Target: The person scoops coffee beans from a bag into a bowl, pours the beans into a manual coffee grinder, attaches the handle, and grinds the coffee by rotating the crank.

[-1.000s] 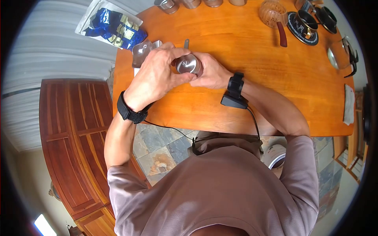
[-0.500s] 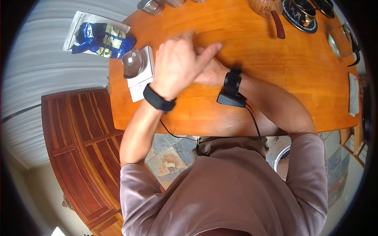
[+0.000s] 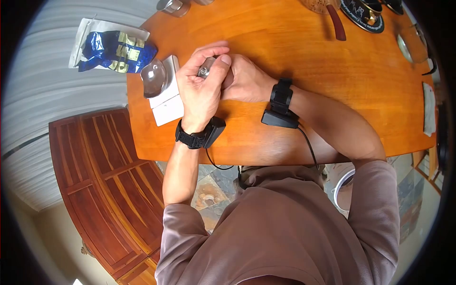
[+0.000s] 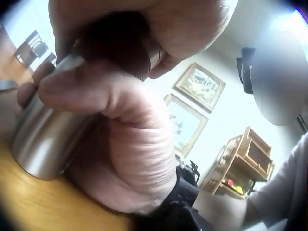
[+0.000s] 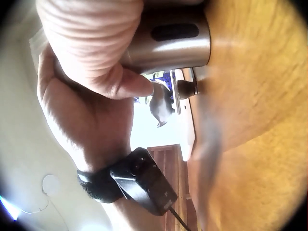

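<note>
Both hands come together over the tabletop around a steel cylinder that looks like a hand coffee grinder [image 3: 204, 71]. My right hand [image 3: 249, 78] wraps the lower body of the grinder [image 4: 48, 142], whose base is right at the wood. An oval dark slot marks the side of this grinder [image 5: 173, 32] in the right wrist view. My left hand [image 3: 199, 88] grips the top end, its thumb laid across it; a small round metal end shows between thumb and fingers. Most of the top is covered by the fingers.
On the left are a white flat device [image 3: 168, 107], a clear dish [image 3: 154, 78] and a blue-and-white bag [image 3: 116, 50]. Steel cups [image 3: 173, 7] stand at the back. A red-brown handle [image 3: 336, 23], a saucer [image 3: 363, 19] and a glass pot [image 3: 412, 45] are at back right.
My left hand has swung round over the grinder's top, thumb first stretched out to the right, then folded onto it. My right hand keeps its hold. The head view has shifted a little.
</note>
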Motion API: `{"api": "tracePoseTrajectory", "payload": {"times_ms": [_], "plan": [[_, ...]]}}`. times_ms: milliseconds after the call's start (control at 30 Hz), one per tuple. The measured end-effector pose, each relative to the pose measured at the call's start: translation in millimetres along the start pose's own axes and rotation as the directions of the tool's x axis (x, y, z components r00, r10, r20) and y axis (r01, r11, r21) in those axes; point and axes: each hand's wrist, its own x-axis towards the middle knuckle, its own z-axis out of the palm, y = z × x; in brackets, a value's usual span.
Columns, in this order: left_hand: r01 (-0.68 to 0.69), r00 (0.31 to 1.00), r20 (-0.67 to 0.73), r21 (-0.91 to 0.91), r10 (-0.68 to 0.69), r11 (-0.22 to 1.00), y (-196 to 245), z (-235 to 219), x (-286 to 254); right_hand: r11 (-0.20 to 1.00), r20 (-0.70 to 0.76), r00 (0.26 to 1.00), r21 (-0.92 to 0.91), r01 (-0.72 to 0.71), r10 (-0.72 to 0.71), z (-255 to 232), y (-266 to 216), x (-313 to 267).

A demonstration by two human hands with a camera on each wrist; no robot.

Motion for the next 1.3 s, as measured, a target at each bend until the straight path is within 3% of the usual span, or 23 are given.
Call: {"api": "tracePoseTrajectory", "payload": {"times_ms": [67, 167, 233, 300, 333, 367, 400, 433, 500, 533, 600, 700, 833, 900, 967, 1033, 1067, 1100, 1200, 1233, 1300], "plan": [[-0.161, 0.987, 0.022, -0.005, 0.161, 0.987, -6, -2, 5, 0.999, -0.02, 0.999, -0.024, 0.038, -0.039, 0, -1, 1], [-0.16, 0.987, 0.012, 0.051, 0.159, 0.986, -8, -4, 5, 0.993, -0.004, 0.994, -0.017, 0.113, -0.113, 0, 14, 3], [-0.29, 0.957, 0.047, 0.228, 0.288, 0.929, -17, -6, 6, 0.994, 0.026, 0.995, 0.051, 0.098, -0.099, -1, 20, 5], [-0.268, 0.96, 0.01, 0.339, 0.281, 0.902, -9, 0, 0, 0.977, 0.038, 0.979, -0.071, 0.203, -0.2, -3, 7, 5], [-0.274, 0.955, -0.013, 0.343, 0.297, 0.898, -4, -5, -10, 0.988, 0.051, 0.986, 0.018, 0.156, -0.156, -3, 3, 3], [-0.201, 0.973, -0.089, 0.136, 0.214, 0.97, 1, -8, -22, 0.989, 0.064, 0.992, 0.105, 0.105, -0.112, -4, -1, 2], [-0.13, 0.984, -0.129, -0.085, 0.119, 0.988, 4, -10, -27, 0.995, 0.022, 0.996, 0.049, 0.087, -0.088, -3, -2, 1], [-0.124, 0.965, -0.237, -0.03, 0.114, 0.992, -5, -22, -29, 0.994, 0.02, 0.995, 0.044, 0.099, -0.1, -5, -4, 2], [0.016, 0.933, -0.359, 0.074, 0.012, 0.997, -25, -50, -37, 0.998, 0.061, 0.997, -0.039, 0.045, -0.043, -6, -8, 2], [0.006, 0.936, -0.351, 0.085, 0.025, 0.996, -34, -56, -43, 0.998, 0.052, 0.997, -0.035, 0.058, -0.056, -6, -8, 2], [0.187, 0.969, -0.229, 0.434, -0.093, 0.881, -45, -63, -58, 1.0, 0.059, 0.998, -0.019, 0.025, -0.024, -6, -8, 2], [0.015, 0.985, -0.141, 0.637, 0.098, 0.771, -64, -54, -58, 0.998, 0.059, 0.997, 0.054, 0.036, -0.039, -6, -8, 2], [-0.072, 0.971, -0.099, 0.743, 0.215, 0.666, -63, -43, -35, 1.0, 0.055, 0.998, 0.006, -0.003, 0.002, -8, -11, -1], [-0.1, 0.983, -0.033, 0.719, 0.178, 0.688, -64, -45, -24, 0.991, 0.027, 0.992, -0.045, 0.128, -0.127, -6, -3, 3], [-0.062, 0.984, -0.076, 0.713, 0.164, 0.698, -65, -45, -22, 0.987, 0.07, 0.986, -0.047, 0.153, -0.15, -6, -3, 1], [0.039, 0.979, -0.186, 0.581, 0.086, 0.813, -67, -54, -24, 0.958, -0.071, 0.996, 0.279, 0.066, -0.047, 1, -10, -1], [0.191, 0.976, -0.155, 0.261, -0.154, 0.946, -62, -61, -24, 0.975, -0.09, 0.989, 0.178, 0.134, -0.12, -2, 0, 3], [0.193, 0.964, -0.222, 0.205, -0.147, 0.959, -54, -64, -26, 0.976, -0.07, 0.989, 0.166, 0.143, -0.133, -4, -1, 6], [0.14, 0.957, -0.243, -0.08, -0.156, 0.987, -25, -89, -30, 0.934, -0.286, 0.889, -0.085, 0.348, -0.358, -5, -2, 15], [0.072, 0.966, -0.24, -0.108, -0.096, 0.992, -14, -94, -33, 0.933, -0.278, 0.891, -0.083, 0.35, -0.359, -7, -4, 19], [-0.013, 0.959, -0.283, -0.119, -0.022, 0.993, 11, -95, -39, 0.833, -0.381, 0.746, -0.338, 0.437, -0.546, -12, -32, 26]]}}
